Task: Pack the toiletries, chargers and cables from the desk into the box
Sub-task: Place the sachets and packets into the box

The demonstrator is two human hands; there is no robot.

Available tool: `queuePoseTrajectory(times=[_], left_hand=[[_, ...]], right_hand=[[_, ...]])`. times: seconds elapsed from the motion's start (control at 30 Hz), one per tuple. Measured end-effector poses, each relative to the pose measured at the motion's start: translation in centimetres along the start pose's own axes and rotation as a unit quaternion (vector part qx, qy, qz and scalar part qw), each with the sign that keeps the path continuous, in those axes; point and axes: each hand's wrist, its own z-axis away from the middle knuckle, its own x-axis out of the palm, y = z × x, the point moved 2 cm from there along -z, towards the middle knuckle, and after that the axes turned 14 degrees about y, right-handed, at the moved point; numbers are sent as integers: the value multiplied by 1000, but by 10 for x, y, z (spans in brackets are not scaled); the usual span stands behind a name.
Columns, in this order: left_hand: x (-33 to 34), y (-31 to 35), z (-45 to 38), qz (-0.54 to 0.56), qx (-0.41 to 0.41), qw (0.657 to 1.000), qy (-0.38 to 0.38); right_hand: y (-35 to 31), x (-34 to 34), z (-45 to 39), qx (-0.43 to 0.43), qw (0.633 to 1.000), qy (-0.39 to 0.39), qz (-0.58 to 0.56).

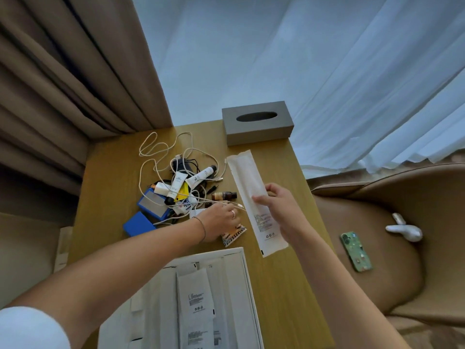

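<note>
A tangle of white cables [161, 157], white tubes [177, 183], a small brown bottle [224, 195] and two blue chargers [139, 224] lies on the wooden desk [281, 278]. A long white paper sachet [249, 182] lies diagonally to the right of the pile. My right hand [274, 202] hovers over its middle, fingers curled and apart, and looks empty. My left hand [221, 217] rests palm down beside the pile, fingers on a striped packet [235, 235], near a cable end. The white box [201, 298] sits at the near edge, holding several white sachets.
A grey tissue box [256, 122] stands at the desk's far edge. Brown curtains hang at left, sheer white ones behind. A tan armchair [377, 248] at right carries a green phone [356, 251] and a white object [405, 229].
</note>
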Motion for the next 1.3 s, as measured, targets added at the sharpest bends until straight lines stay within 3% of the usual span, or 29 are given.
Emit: queuePoseTrajectory(times=[0.07,0.13,0.23,0.3,0.43,0.57,0.77,0.9,1.0,1.3], left_hand=[[-8,-8,5,79,-94,991,45],[-23,-16,13,173,-208,956,113],[-52,-23,29,315,-389,849,172],[-68,-26,41,388,-447,785,184],[-92,-25,70,570,-510,600,234],[-115,-13,110,653,-535,461,273],[-133,21,172,704,-542,333,315],[-125,51,206,740,-549,234,310],[-116,71,228,740,-569,211,291],[-109,110,256,704,-619,268,223]], right_hand=[[-4,-5,8,4,999,-19,-30],[-9,-9,16,-2,997,-38,-61],[-17,-10,30,-10,990,-81,-119],[-20,-8,41,-20,983,-110,-146],[-18,4,64,-31,978,-121,-168],[-6,20,91,-49,990,-78,-103],[24,45,135,-116,985,-15,125],[53,64,158,-180,935,14,306],[79,74,165,-195,896,24,397],[112,103,145,-194,788,84,579]])
